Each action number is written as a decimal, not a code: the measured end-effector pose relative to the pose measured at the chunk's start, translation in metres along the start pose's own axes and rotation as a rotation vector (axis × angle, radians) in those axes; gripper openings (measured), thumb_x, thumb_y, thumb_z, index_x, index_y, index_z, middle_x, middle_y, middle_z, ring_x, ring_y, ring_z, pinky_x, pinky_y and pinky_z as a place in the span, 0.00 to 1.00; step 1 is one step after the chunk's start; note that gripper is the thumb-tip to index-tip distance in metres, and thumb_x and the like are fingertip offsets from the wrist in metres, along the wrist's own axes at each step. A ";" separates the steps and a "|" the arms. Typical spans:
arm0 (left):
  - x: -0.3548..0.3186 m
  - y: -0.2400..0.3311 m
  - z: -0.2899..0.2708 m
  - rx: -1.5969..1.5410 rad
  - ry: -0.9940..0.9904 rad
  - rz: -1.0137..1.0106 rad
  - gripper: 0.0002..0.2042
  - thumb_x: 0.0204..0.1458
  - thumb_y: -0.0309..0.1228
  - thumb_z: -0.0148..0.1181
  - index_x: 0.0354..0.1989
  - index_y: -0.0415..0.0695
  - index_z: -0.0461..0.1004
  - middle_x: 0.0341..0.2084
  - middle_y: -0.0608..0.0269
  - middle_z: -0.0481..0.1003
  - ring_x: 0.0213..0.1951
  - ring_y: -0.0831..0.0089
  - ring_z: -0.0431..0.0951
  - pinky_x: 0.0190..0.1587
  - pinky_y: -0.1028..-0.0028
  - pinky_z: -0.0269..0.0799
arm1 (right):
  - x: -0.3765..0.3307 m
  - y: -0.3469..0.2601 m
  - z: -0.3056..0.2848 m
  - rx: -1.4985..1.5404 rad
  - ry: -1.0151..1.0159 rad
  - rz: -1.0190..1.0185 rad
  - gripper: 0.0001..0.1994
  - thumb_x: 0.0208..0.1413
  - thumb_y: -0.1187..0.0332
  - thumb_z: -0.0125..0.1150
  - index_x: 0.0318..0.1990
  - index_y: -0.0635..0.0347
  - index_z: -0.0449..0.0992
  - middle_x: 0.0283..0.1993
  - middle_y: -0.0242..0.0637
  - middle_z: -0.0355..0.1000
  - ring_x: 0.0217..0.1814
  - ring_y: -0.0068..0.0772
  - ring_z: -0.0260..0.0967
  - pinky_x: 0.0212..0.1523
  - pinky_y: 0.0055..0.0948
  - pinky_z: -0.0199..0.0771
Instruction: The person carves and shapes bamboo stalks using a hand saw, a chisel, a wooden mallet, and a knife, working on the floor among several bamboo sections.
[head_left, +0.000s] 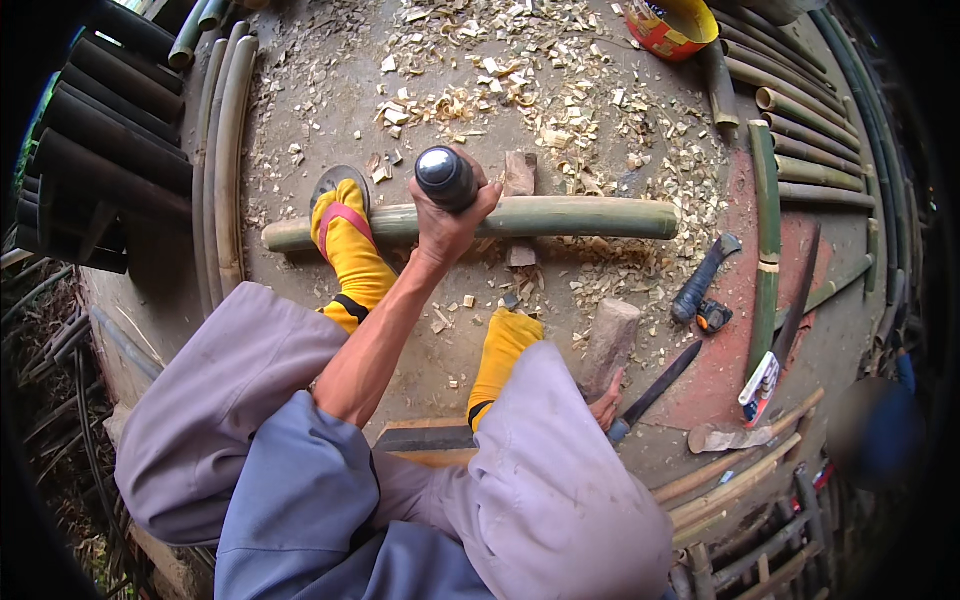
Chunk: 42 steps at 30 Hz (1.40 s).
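Observation:
My left hand [455, 218] is closed round an upright tool with a dark handle and a shiny domed metal end [446, 175]; its lower part is hidden. Beneath that hand a green bamboo pole [590, 217] lies crosswise, propped on a wooden block [520, 175]. My left foot [350, 240], in a yellow sock and a sandal, is on the pole's left part. Beside my right knee, my right hand [606, 402], mostly hidden, has its fingers curled at the lower end of a thick wooden mallet [612, 338]. A long dark blade [662, 380] lies close by.
Wood chips [500, 85] litter the floor. To the right are a cordless power tool [706, 280], a bamboo pole [764, 240], a saw [795, 310] and a hammer-shaped wooden piece [730, 437]. Bamboo is stacked at both sides. A red-yellow tub [672, 30] stands far right.

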<state>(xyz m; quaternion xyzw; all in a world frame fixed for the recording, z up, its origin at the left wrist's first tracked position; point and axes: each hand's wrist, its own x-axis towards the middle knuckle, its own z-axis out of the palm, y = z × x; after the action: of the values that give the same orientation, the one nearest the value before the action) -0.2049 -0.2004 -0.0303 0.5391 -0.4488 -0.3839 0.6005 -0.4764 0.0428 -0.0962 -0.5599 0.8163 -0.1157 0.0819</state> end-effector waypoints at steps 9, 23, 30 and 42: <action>0.004 0.004 0.004 0.043 -0.031 -0.036 0.10 0.39 0.22 0.64 0.24 0.44 0.66 0.20 0.71 0.67 0.23 0.83 0.65 0.28 0.81 0.63 | 0.001 -0.001 -0.002 0.020 -0.003 -0.028 0.45 0.31 0.71 0.65 0.64 0.61 0.53 0.49 0.53 0.65 0.46 0.55 0.64 0.46 0.45 0.66; 0.004 0.000 0.016 0.091 -0.119 0.037 0.09 0.40 0.24 0.64 0.26 0.42 0.69 0.19 0.69 0.70 0.21 0.81 0.70 0.25 0.80 0.67 | -0.003 0.003 0.000 0.030 -0.067 0.078 0.46 0.32 0.71 0.66 0.65 0.59 0.51 0.54 0.55 0.63 0.49 0.58 0.63 0.50 0.45 0.65; -0.001 -0.008 0.054 0.277 -0.316 0.207 0.09 0.39 0.24 0.61 0.28 0.44 0.68 0.17 0.62 0.73 0.21 0.70 0.76 0.24 0.70 0.74 | 0.056 -0.022 -0.075 0.787 -0.343 0.310 0.52 0.30 0.70 0.68 0.68 0.58 0.45 0.66 0.51 0.51 0.69 0.48 0.47 0.67 0.40 0.47; -0.003 -0.013 0.051 0.376 -0.395 0.206 0.10 0.35 0.24 0.58 0.29 0.44 0.67 0.15 0.57 0.72 0.18 0.61 0.75 0.23 0.67 0.70 | 0.182 -0.151 -0.172 0.466 -0.225 -0.420 0.49 0.32 0.61 0.70 0.66 0.59 0.50 0.63 0.47 0.54 0.66 0.45 0.48 0.63 0.36 0.48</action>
<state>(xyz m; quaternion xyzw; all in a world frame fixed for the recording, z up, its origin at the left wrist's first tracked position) -0.2541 -0.2142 -0.0428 0.5072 -0.6727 -0.3287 0.4268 -0.4518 -0.1625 0.1104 -0.6915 0.6204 -0.2509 0.2719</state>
